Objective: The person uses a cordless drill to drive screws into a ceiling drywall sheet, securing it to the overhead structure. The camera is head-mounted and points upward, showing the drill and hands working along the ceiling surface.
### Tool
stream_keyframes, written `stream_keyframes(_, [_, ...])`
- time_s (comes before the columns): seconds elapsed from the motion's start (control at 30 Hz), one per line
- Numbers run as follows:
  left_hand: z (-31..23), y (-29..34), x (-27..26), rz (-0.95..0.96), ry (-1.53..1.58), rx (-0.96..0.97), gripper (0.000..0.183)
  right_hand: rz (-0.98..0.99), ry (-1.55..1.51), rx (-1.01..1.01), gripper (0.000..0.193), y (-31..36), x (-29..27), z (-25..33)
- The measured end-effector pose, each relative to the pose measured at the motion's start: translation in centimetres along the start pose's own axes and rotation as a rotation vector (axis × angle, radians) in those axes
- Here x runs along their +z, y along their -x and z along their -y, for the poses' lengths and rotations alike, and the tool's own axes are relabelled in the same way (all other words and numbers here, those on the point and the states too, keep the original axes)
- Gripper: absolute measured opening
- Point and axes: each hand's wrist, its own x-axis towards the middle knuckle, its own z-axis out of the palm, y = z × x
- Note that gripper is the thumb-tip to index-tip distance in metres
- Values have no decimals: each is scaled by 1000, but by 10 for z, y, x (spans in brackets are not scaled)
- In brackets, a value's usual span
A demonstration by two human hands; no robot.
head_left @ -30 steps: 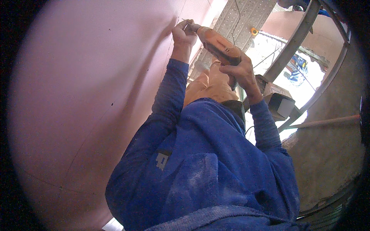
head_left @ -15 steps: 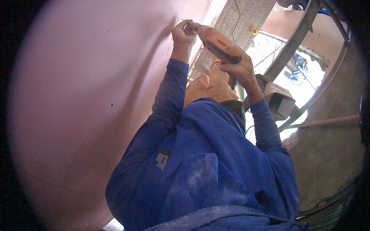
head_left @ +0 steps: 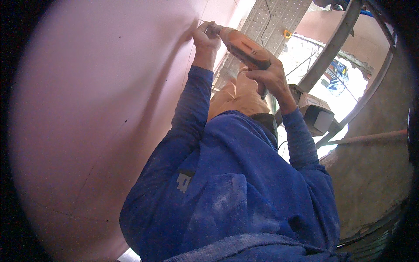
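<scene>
My right hand [head_left: 273, 78] is wrapped round the handle of an orange and dark screw gun [head_left: 246, 48], which points up and left toward a pink board wall [head_left: 109, 74]. At the gun's nose, my left hand [head_left: 206, 38] is closed in a pinch. A thin metal point, which looks like a screw [head_left: 201, 20], sticks out past those fingers close to the board. The fingers hide most of it, and I cannot tell whether its tip touches the board.
A perforated metal plank [head_left: 279, 19] lies beyond the gun, with an orange ring-shaped item [head_left: 286, 33] by its edge. Curved metal scaffold tubes [head_left: 331, 43] run along the right. An open cardboard box [head_left: 316, 114] sits beside my right forearm. A rough wall [head_left: 375, 174] stands at far right.
Both hands and the screw gun have shifted slightly left, toward the pink board. The thin metal point is now nearer the board. The grips look the same.
</scene>
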Motion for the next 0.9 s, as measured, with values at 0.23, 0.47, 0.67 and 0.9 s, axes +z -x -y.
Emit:
stream_keyframes(0.23, [3, 9, 5, -70, -5, 55, 15, 9, 5, -1, 76, 0, -1, 0])
stream_keyframes(0.47, [1, 9, 6, -116, 49, 17, 12, 19, -4, 6, 75, -2, 1, -4])
stream_keyframes(0.67, [4, 6, 3, -95, 27, 64, 19, 17, -19, 5, 70, -5, 0, -9])
stream_keyframes(0.9, [1, 0, 3, -27, 5, 59, 21, 26, -20, 46, 58, -13, -8, -11])
